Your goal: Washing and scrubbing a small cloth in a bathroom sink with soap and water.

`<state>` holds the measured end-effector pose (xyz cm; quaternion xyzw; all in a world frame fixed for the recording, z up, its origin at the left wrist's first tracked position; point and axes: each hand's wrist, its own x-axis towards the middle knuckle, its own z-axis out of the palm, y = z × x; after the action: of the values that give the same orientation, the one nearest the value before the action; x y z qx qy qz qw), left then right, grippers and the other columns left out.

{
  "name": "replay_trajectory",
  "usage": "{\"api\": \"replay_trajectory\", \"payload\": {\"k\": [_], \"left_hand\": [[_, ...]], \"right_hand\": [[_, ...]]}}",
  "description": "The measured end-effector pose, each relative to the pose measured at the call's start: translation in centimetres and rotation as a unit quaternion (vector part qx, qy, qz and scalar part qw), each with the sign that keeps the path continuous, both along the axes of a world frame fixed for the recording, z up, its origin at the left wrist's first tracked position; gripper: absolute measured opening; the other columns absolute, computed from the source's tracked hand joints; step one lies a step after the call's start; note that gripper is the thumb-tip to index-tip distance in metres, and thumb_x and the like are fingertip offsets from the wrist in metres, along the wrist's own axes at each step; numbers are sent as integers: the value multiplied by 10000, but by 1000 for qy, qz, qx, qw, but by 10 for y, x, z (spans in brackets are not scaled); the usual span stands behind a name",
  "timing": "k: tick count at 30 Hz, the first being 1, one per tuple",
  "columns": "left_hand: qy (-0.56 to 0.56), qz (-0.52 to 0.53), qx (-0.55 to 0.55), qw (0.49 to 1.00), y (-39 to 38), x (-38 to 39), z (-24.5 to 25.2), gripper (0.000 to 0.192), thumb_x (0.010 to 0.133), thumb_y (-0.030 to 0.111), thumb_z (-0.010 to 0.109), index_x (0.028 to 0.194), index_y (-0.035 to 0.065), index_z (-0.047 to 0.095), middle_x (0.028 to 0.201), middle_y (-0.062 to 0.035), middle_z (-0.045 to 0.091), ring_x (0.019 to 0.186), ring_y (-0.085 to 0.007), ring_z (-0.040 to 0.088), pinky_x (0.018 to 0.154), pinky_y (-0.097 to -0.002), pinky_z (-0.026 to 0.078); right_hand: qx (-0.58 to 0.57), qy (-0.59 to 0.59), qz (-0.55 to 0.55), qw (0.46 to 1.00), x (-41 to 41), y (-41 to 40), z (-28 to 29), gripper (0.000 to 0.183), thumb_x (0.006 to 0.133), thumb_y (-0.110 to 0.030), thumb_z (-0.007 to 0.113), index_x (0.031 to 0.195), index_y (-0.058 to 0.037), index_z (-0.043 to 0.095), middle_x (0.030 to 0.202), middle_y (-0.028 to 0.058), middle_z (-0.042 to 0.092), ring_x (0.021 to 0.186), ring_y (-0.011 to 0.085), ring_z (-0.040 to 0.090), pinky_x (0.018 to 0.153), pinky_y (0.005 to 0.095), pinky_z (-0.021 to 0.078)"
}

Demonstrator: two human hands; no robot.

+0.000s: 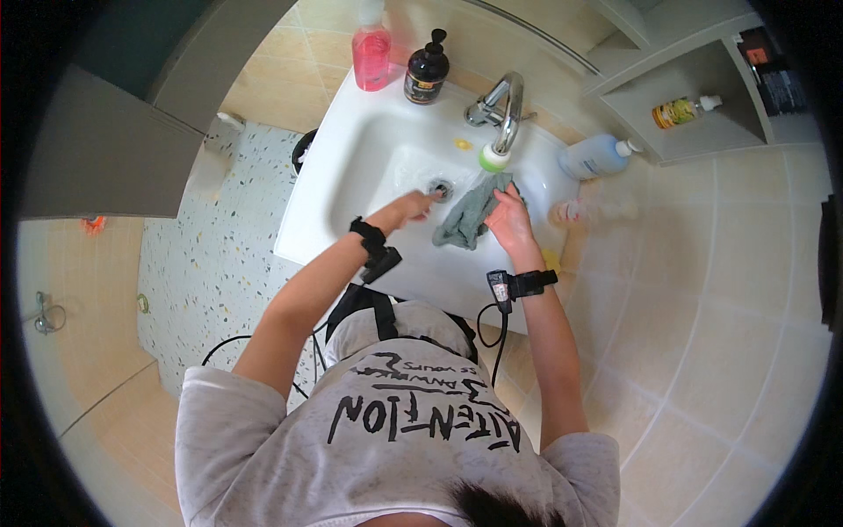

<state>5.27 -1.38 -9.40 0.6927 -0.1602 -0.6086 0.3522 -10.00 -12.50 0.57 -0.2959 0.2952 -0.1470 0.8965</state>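
Over the white washbasin (316, 211), my left hand (411, 207) reaches to the drain (441, 190) with its index finger stretched out at the opening. Its other fingers look curled and slightly blurred, and I see nothing held in it. A wet grey-green cloth (469, 214) hangs from my right hand (510, 221), its upper end gripped between thumb and fingers. The cloth is bunched below the chrome faucet (510, 112), whose spout ends in a white and green tip (494, 159). Water appears to wet the basin around the drain.
A bottle of pink liquid (371, 59) and a black pump bottle (427, 69) stand on the basin's back left ledge. At the right edge is a light-blue pump bottle (596, 157). A shelf unit (698, 99) juts out at upper right, holding a small yellow bottle (678, 113).
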Motion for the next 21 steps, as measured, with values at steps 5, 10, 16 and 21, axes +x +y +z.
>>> {"api": "replay_trajectory", "payload": {"k": [5,10,16,21], "left_hand": [[256,121,-15,959,6,-19,-31,275,814,277,430,1026,112,490,870,0,525,698,-84,475,548,-222,417],[290,187,-27,938,25,13,-24,211,741,221,564,911,97,543,860,-14,550,722,-115,516,538,-222,423],[-58,296,-206,931,44,49,44,192,697,180,616,781,35,524,652,-2,513,580,-106,477,513,-225,388],[-127,290,-242,917,46,60,73,190,711,146,603,751,35,454,642,-23,501,586,-91,473,512,-219,387]], "right_hand": [[16,56,-29,998,24,9,-5,311,806,-82,350,1116,-106,339,1051,60,443,985,229,428,829,403,341],[-57,109,0,992,27,-9,-11,335,831,-140,351,1161,-99,315,1100,47,430,981,196,419,790,372,367],[-290,277,93,911,18,-19,-5,283,824,-194,400,1065,-51,438,909,7,473,768,87,456,596,291,437],[-409,294,62,861,22,-17,-7,179,793,-154,462,897,-22,525,699,-11,475,632,62,462,488,226,424]]}}
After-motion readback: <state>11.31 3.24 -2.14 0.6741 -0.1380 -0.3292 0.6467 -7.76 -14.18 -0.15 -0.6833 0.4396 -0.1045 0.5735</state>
